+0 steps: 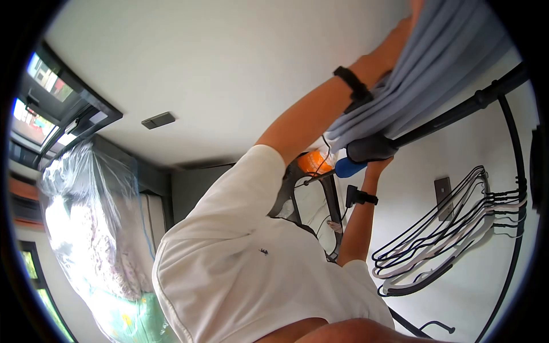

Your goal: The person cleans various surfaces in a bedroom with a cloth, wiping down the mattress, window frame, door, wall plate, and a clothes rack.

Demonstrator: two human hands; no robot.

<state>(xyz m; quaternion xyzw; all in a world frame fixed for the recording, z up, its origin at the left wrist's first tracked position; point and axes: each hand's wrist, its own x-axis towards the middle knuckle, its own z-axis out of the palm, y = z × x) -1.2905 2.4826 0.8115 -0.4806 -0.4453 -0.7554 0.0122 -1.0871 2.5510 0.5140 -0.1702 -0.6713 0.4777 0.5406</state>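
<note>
A blue-grey cloth (440, 63) drapes in long folds at the upper right. My left arm reaches up to it, and only an edge of my left hand (417, 8) shows beside the folds at the frame's top. Its fingers are hidden. Lower down, my right hand (378, 166) is closed against a rounded black-and-blue object (369, 150), partly hidden behind it. I cannot make out what kind of object this is. It lies at the near end of a black rail (457, 108), just beneath the cloth. Both wrists wear black straps.
Several black and white hangers (440, 240) hang from the black rack's side bar (517, 228). Behind my arms are an orange item (316, 162) and a dark frame (330, 206). Plastic-wrapped bedding (103, 228) and an open window (63, 108) are at left.
</note>
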